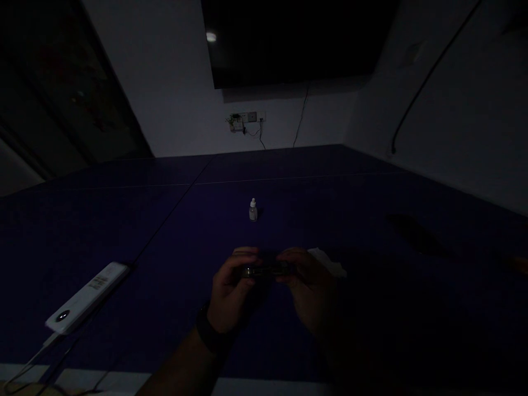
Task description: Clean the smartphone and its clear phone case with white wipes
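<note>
I see the left hand [228,294] and right hand [310,289] grasping a slim dark object [267,270], lower centre of the frame.

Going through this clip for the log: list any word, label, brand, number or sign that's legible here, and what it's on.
No text can be read.
White device: printed marks on its top, too blurred to read.
Small dropper bottle: a label, too small to read.
Dark object between the left hand and right hand: too dark to tell.
Wall screen: dark, no writing visible.
</note>
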{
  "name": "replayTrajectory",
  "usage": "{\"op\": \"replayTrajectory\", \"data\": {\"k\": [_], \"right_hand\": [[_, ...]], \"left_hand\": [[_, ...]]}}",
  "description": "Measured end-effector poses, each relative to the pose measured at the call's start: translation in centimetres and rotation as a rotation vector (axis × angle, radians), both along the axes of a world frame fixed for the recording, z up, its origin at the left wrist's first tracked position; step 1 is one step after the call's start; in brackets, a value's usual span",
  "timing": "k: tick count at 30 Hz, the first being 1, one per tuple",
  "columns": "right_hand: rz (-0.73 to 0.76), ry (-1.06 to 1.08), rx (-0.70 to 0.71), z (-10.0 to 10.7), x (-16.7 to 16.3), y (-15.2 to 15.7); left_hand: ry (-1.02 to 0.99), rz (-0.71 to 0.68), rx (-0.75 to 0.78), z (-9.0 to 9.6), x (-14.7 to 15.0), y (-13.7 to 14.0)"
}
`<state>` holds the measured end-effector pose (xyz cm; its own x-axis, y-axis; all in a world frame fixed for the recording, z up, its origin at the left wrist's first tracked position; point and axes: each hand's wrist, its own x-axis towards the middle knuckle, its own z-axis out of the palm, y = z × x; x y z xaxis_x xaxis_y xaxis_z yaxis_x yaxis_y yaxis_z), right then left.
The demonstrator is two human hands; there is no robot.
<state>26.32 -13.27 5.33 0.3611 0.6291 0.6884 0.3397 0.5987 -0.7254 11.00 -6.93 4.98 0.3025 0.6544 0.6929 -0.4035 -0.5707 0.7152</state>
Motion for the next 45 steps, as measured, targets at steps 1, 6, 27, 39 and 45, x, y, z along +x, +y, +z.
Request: {"op": "replayTrajectory", "data": {"k": [1,6,27,39,45], "right_hand": [[0.014,-0.006,0.023,0.1,-0.2,0.0],[0.097,-0.008,0.105,0.3,-0.7,-0.1],[0.088,-0.147,-0.034,-1.1,1.1,1.2],[-0.036,-0.137,-0.271,-1.0,2.7,1.5],[-0.036,0.002,-0.345,-0.1,3.4,2.0]], "left_hand": [[0.012,0.000,0.026,0.0,0.0,0.0],[0.022,-0.021,0.074,0.1,0.0,0.2],[0.048,-0.081,-0.192,-1.9,1.1,1.1],[0.409,-0.124,-0.204,-1.2,-1.1,4.2],[0.545,-0.005,-0.168,-0.6,-1.4,4.9]]}}
